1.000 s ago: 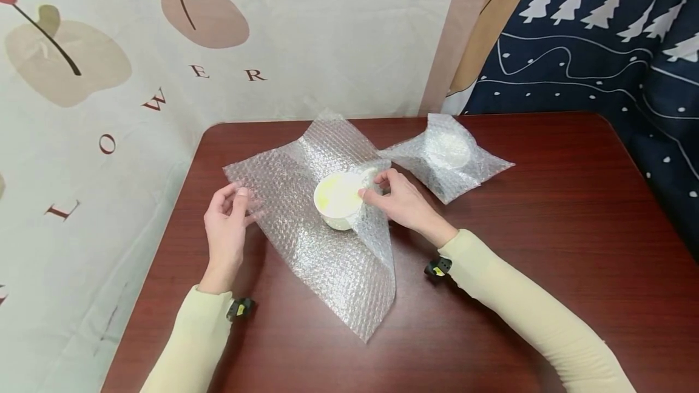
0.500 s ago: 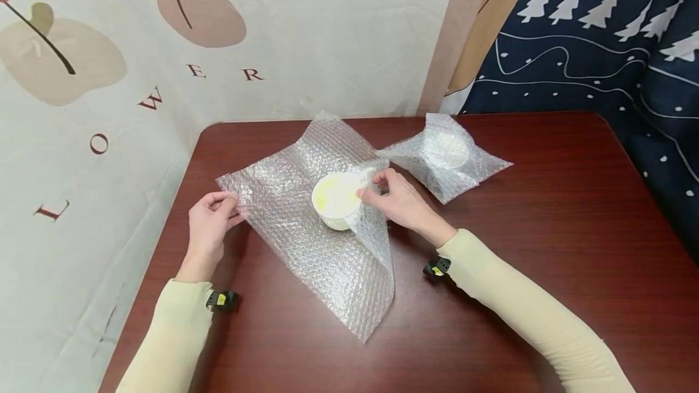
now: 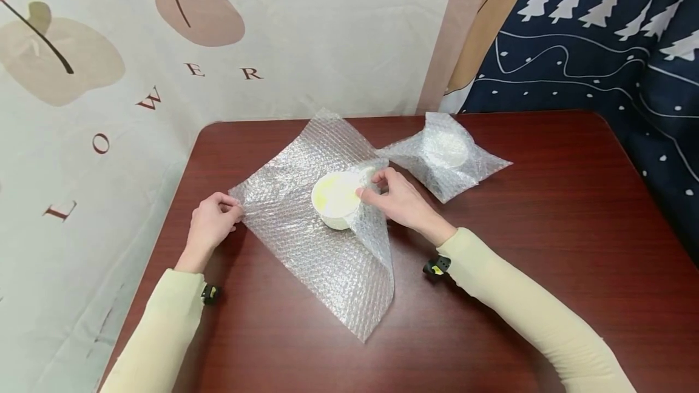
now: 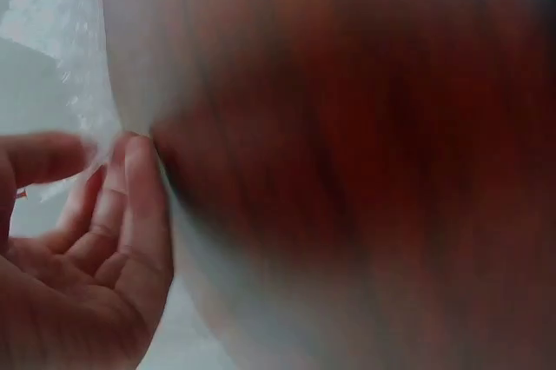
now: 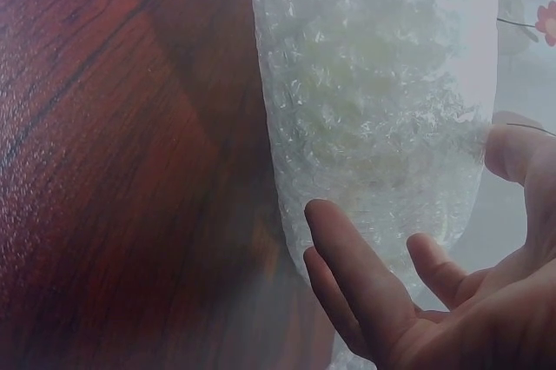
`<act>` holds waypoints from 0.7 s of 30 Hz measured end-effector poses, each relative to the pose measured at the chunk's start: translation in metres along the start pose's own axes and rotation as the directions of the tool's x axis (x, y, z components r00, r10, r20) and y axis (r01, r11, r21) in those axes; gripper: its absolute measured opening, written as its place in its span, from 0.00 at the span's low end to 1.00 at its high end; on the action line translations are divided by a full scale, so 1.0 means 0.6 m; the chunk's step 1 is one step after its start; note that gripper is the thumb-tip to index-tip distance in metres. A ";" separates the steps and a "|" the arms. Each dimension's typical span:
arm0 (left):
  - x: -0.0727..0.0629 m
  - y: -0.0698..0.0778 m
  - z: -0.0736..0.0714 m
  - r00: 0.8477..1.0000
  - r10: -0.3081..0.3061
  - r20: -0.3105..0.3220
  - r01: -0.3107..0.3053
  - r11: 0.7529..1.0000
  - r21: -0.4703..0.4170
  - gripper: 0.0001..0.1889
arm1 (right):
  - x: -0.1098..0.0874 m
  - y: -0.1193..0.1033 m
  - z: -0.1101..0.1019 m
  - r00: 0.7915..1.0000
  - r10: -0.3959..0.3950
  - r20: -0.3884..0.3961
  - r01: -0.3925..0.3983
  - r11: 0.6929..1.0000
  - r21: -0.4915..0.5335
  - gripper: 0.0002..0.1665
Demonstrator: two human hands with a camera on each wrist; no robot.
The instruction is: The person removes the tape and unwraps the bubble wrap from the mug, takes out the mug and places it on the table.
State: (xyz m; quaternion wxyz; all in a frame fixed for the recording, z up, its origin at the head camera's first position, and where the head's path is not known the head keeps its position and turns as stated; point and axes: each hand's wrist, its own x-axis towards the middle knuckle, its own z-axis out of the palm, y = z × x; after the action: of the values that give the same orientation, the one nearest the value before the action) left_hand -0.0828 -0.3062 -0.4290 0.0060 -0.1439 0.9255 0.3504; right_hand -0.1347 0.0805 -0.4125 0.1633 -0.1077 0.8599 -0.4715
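Note:
A round white bowl (image 3: 332, 199), yellowish inside, stands on a sheet of bubble wrap (image 3: 306, 241) laid cornerwise on the table. The sheet's right part is folded up against the bowl's right side. My right hand (image 3: 401, 199) holds that fold at the bowl, thumb over the rim; in the right wrist view its fingers (image 5: 365, 274) lie along the outside of the wrap. At the sheet's left corner, my left hand (image 3: 212, 223) pinches the wrap between thumb and fingers. In the left wrist view the wrap's edge (image 4: 78, 49) runs up from those fingertips.
A second bubble wrap bundle (image 3: 448, 150) with a round thing inside lies at the back, just right of the sheet. The dark red wooden table (image 3: 519, 229) meets a patterned cloth (image 3: 327, 35) behind it.
My left hand has moved left and a little toward me, its fingers closing on the wrap's left corner, which now lies flatter. The right hand and the bowl have stayed put.

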 end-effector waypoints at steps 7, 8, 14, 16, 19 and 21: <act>0.007 0.003 -0.008 0.995 0.036 0.094 -0.057 0.971 0.233 0.18 | 0.000 -0.001 0.001 1.000 0.002 0.002 -0.002 1.000 0.003 0.32; 0.008 0.004 -0.007 0.995 0.036 0.093 -0.058 0.969 0.242 0.22 | 0.000 -0.001 0.001 1.000 0.002 0.002 -0.002 1.000 0.001 0.32; 0.010 0.010 0.008 0.980 0.187 -0.067 -0.164 0.953 0.255 0.43 | -0.001 -0.003 0.001 1.000 0.003 0.000 -0.003 1.000 -0.005 0.33; 0.010 0.015 0.015 0.942 0.298 -0.154 -0.258 0.937 0.237 0.43 | -0.002 -0.003 0.001 1.000 0.001 0.001 -0.001 1.000 -0.002 0.33; 0.007 0.032 0.024 0.867 0.435 -0.245 -0.394 0.897 0.199 0.38 | -0.001 -0.001 0.002 1.000 0.002 0.003 -0.002 1.000 0.014 0.33; 0.003 0.046 0.030 0.828 0.486 -0.279 -0.455 0.874 0.170 0.33 | 0.000 0.001 0.002 1.000 0.004 0.007 -0.005 1.000 0.029 0.33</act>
State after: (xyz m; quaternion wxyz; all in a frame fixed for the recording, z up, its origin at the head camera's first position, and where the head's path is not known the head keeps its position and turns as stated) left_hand -0.0935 -0.2755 -0.4252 -0.2205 0.0351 0.9371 0.2685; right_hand -0.1339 0.0796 -0.4136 0.1688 -0.1050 0.8526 -0.4833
